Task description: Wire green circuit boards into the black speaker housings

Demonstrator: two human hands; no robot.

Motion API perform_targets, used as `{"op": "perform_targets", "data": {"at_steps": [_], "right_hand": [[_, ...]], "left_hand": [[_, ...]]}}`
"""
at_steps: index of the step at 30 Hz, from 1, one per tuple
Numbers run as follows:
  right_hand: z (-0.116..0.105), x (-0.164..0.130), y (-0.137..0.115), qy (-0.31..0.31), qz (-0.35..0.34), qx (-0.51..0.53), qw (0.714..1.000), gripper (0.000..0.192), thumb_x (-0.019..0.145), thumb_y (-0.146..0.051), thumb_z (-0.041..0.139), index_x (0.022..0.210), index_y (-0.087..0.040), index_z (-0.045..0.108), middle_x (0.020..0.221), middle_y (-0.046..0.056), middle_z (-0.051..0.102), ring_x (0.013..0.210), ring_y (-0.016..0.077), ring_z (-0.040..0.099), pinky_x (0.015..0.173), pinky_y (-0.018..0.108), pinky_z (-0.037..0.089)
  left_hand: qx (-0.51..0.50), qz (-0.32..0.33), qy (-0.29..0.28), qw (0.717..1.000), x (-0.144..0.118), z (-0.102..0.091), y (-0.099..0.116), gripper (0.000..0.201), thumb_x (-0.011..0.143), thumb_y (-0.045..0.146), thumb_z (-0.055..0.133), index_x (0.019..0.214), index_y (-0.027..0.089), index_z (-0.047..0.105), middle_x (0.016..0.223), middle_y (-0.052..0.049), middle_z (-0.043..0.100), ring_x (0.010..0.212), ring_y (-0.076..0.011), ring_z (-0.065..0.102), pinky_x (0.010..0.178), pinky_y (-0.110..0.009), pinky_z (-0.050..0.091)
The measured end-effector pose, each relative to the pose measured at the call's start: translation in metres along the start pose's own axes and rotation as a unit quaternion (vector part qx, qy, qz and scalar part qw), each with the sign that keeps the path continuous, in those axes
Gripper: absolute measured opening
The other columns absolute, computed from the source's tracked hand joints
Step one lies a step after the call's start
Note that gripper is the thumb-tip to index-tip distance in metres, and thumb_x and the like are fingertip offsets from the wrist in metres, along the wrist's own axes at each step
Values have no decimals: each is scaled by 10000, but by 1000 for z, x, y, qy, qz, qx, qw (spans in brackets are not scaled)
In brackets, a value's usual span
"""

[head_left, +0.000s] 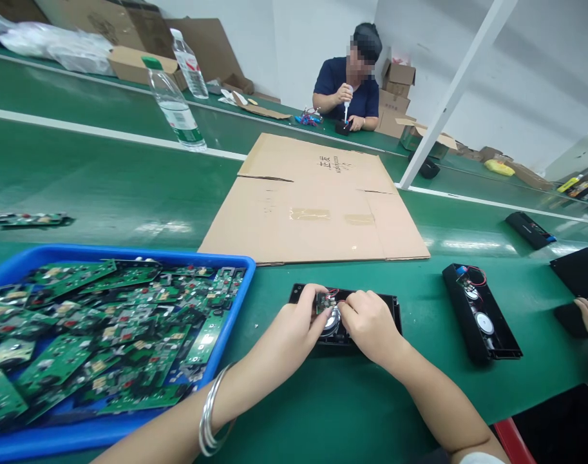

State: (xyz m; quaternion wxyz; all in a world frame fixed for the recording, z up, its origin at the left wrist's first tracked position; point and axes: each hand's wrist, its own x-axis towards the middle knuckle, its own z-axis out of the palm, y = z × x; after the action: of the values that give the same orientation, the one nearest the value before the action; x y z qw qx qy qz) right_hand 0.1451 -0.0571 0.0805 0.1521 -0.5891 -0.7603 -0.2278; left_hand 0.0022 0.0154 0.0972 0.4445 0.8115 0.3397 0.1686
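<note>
Head view: hands [339,319] on speaker housing [390,306]

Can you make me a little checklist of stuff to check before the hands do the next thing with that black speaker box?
1. Both hands on the work: left hand and right hand meet over the black speaker housing - ok.
2. Housing flat on the green belt - ok.
3. Small circuit board pinched between fingertips - ok.
4. Red wire seated properly - cannot tell.
5. Blue tray of spare boards close to the left hand - ok.
6. Second open housing lies apart to the right - ok.
</note>
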Motion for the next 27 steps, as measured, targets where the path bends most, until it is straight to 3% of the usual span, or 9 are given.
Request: {"op": "perform_targets", "data": {"at_steps": [8,14,17,20,23,27], "right_hand": [[2,0,-4,22,27,-9,999,302,870,-85,386,597,-156,496,597,26,444,581,148,365,563,269,256],[-3,3,-2,17,-60,-22,998,319,862,-55,364,591,-147,505,592,35,457,564,154,368,537,282,233],[-2,2,-3,17,-47,-9,999,325,871,-61,357,597,-146,510,582,30,462,555,153,386,532,282,246],[3,-1,-1,-11,14,36,999,273,890,-111,383,665,-145,534,611,29,508,579,151,443,546,275,297],[3,-2,6,-73,86,129,985,104,874,-193,483,884,-121,557,708,34,586,651,151,521,599,267,378],[-4,3,17,-159,84,231,956,185,830,-194,562,1006,-139,550,790,31,618,734,148,560,657,259,426]], "left_hand": [[10,3,11,1000,1,-1,0,194,806,271,376,971,189,438,637,-7,596,543,-185,595,468,-238,363],[-14,2,-16,1000,3,-1,0,216,806,286,365,982,180,432,576,7,586,499,-180,574,467,-241,364],[0,10,-25,1000,3,-4,2,231,811,286,346,994,177,437,581,-1,592,516,-190,579,485,-251,373],[25,27,-35,999,2,-8,4,252,823,278,318,1014,176,446,678,-40,632,616,-212,613,526,-265,395],[34,49,-67,996,1,-12,5,258,828,267,309,1022,186,458,742,-53,652,694,-221,629,562,-268,413],[10,67,-119,991,1,-15,7,246,827,255,333,1010,206,490,736,-31,667,680,-201,634,579,-256,433]]}}
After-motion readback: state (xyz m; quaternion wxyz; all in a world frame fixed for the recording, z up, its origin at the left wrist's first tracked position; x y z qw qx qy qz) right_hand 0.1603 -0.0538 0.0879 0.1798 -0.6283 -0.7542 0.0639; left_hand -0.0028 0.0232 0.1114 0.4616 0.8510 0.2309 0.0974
